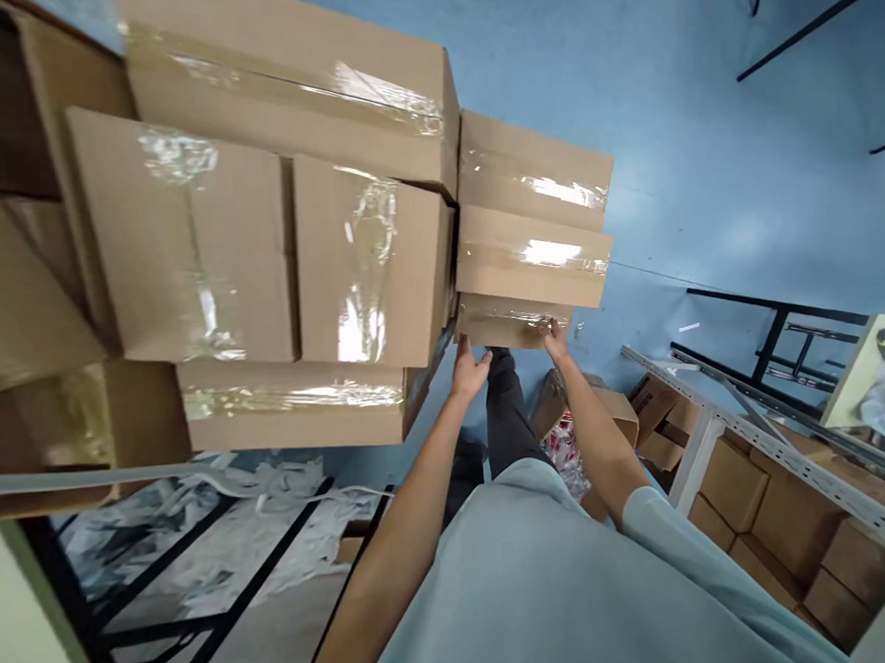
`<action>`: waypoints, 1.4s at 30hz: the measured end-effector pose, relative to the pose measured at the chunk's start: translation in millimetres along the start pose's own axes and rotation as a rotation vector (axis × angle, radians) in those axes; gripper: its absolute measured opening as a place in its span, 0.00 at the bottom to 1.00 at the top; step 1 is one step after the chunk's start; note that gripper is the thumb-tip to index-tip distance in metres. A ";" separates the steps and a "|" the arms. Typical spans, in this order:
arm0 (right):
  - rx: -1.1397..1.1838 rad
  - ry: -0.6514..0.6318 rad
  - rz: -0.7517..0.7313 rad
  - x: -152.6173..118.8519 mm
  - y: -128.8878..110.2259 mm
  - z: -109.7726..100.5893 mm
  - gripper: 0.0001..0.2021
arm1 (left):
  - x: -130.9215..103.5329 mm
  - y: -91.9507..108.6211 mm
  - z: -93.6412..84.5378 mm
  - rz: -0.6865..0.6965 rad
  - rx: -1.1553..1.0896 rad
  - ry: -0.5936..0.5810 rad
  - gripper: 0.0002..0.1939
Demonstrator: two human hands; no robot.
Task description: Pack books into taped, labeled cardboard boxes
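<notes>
A small taped cardboard box [505, 320] is held between my two hands, just in front of my legs. My left hand [470, 370] grips its near left corner, thumb apart from the fingers. At its near right side is my right hand [554, 339], with fingertips on the cardboard. Two more taped boxes, a middle one [532, 258] and a farther one [534, 173], lie directly beyond it. To the left, larger taped cartons [369, 261] are stacked close against this row. The undersides of the boxes are hidden.
A long carton [288, 82] tops the stack at the upper left. White shelving [775, 443] with cartons stands at the lower right. Beside my right arm is an open box with red and white packets [566, 454]. A black metal frame [234, 600] is at the lower left.
</notes>
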State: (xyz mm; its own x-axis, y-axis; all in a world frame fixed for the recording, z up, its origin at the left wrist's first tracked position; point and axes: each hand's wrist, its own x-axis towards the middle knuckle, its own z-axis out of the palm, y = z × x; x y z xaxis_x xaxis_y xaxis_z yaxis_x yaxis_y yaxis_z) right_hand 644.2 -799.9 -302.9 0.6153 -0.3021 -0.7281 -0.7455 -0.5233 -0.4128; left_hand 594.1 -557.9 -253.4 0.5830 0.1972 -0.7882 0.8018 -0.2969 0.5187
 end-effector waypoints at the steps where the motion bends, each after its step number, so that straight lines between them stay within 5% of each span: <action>1: -0.006 -0.029 0.019 -9.3 -3.8 0.7 0.39 | -13.5 -6.3 -5.7 -0.003 -0.020 0.011 0.43; 8: -0.002 -0.105 -0.027 -111.4 -45.8 -14.9 0.37 | -111.9 -37.6 -65.2 0.027 -0.179 0.088 0.39; 12: 0.046 -0.132 -0.266 -191.8 -84.0 -16.5 0.33 | -177.3 -48.7 -99.9 0.138 -0.327 0.155 0.33; 16: 0.077 -0.254 -0.590 -286.7 -119.2 3.6 0.32 | -255.3 -77.1 -139.9 0.293 -0.517 0.315 0.27; 19: 0.127 -0.422 -0.794 -359.3 -136.5 40.3 0.31 | -317.2 -126.5 -178.2 0.396 -0.678 0.474 0.26; 25: -0.042 -0.841 -1.017 -525.6 -141.8 161.9 0.33 | -457.6 -277.6 -234.4 0.417 -0.981 0.977 0.33; 29: -0.288 -1.173 -1.176 -650.0 -120.0 239.0 0.33 | -551.5 -357.9 -236.1 0.391 -1.186 1.361 0.33; 34: -0.666 -1.575 -1.300 -787.6 -74.8 317.8 0.29 | -648.3 -432.2 -209.2 0.203 -1.355 1.838 0.27; 42: -1.120 -2.146 -1.325 -942.9 59.9 412.0 0.26 | -747.6 -526.9 -153.2 -0.353 -1.543 2.316 0.19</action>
State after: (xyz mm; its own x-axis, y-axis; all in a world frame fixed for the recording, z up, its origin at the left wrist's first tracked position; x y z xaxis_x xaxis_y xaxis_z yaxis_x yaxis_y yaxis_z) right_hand -86.1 -218.1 133.5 -0.8664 0.4899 -0.0971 0.1612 0.0903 -0.9828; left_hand -244.1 -405.9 113.3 -0.9304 0.3330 -0.1531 -0.1341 0.0793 0.9878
